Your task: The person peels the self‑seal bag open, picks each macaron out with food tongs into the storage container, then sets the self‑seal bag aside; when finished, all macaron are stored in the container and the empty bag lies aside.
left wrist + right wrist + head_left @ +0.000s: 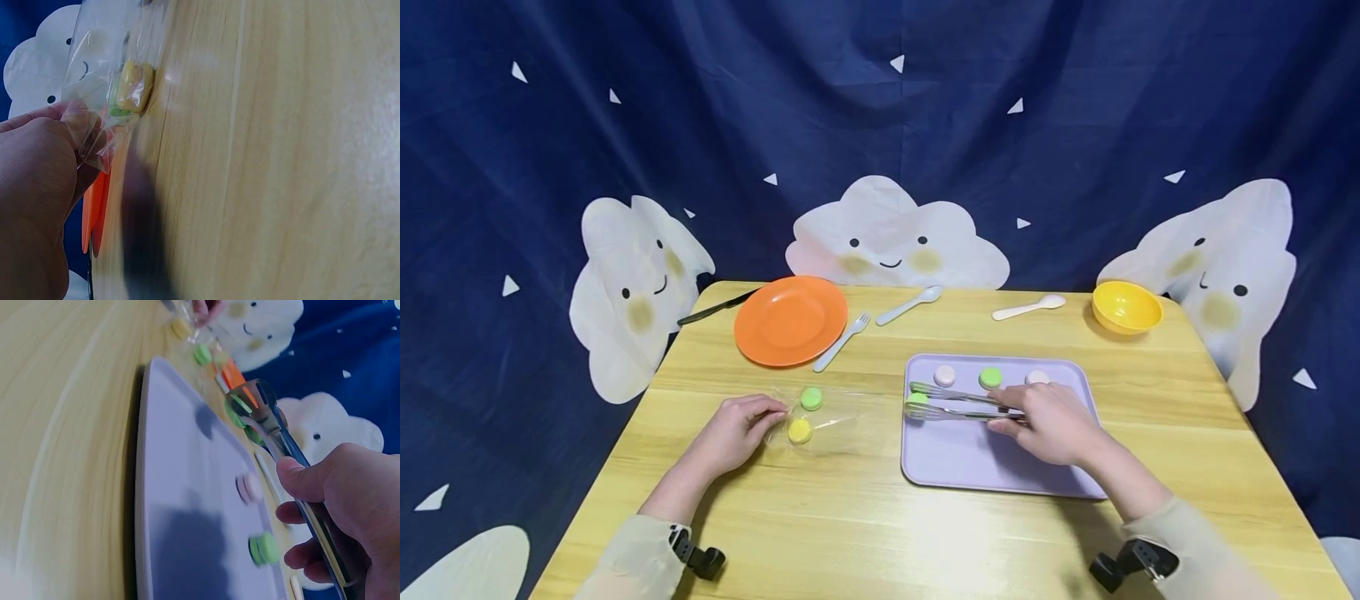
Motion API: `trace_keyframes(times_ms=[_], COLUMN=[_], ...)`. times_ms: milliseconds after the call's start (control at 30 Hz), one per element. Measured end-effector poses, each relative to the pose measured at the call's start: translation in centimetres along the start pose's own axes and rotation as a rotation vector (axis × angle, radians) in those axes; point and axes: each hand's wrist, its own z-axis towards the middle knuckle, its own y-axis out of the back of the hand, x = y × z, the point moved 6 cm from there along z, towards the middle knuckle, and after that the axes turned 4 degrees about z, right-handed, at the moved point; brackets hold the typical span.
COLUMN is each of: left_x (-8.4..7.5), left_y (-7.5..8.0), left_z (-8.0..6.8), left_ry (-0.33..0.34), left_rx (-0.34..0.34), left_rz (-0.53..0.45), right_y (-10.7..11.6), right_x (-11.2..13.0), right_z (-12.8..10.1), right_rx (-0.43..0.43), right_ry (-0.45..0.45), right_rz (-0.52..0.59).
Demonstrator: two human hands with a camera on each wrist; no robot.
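Observation:
My left hand (733, 435) pinches the left edge of a clear plastic bag (850, 425) lying on the table. Inside the bag are a green macaron (811, 398) and a yellow macaron (800, 431). Metal tongs (284, 440) are in my right hand (1054, 423), thumb on one side and fingers on the other. Between the tong ends, raised over the left side of the lilac tray (970, 468), is another green macaron (917, 400). Along the tray's far side lie a pale pink macaron (944, 376), a green macaron (990, 378) and another pale one (1037, 377), partly behind my right hand.
An orange plate (792, 322) stands at the back left, with a black knife (711, 310) beside it. A blue-grey fork (842, 342), a blue-grey spoon (908, 306), a pale spoon (1028, 307) and a yellow bowl (1126, 308) lie along the back. Behind hangs a dark blue curtain (880, 108).

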Motion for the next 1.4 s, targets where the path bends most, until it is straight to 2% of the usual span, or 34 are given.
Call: trace_keyframes(times_ms=[300,600,733,1000,1233,1400], left_x=[0.2,-0.1,-0.2,-0.1,0.0,-0.2], left_y=[0.0,0.0,0.1,0.2,0.2,0.2], left_z=[-0.1,-0.1,-0.2,-0.1,-0.1,0.0], left_ry=[0.005,0.014,0.018,0.015,0.007,0.007], left_rx=[-0.004,0.000,0.002,-0.002,-0.014,-0.016], left_rz=[-0.005,-0.006,-0.001,0.000,0.001,-0.010], right_y=[0.0,-0.1,0.0,-1.2,-3.9,-5.3], right_x=[-2.6,-3.3,-2.1,2.1,4.8,6.4], right_z=[-2.5,-3.1,-2.2,0.8,3.1,4.6], right_rx=[-0.005,-0.006,-0.034,-0.105,-0.042,0.002], right_ry=[-0.027,-0.083,-0.060,0.090,0.150,0.162], right_rz=[-0.030,-0.002,0.030,0.029,0.000,-0.004])
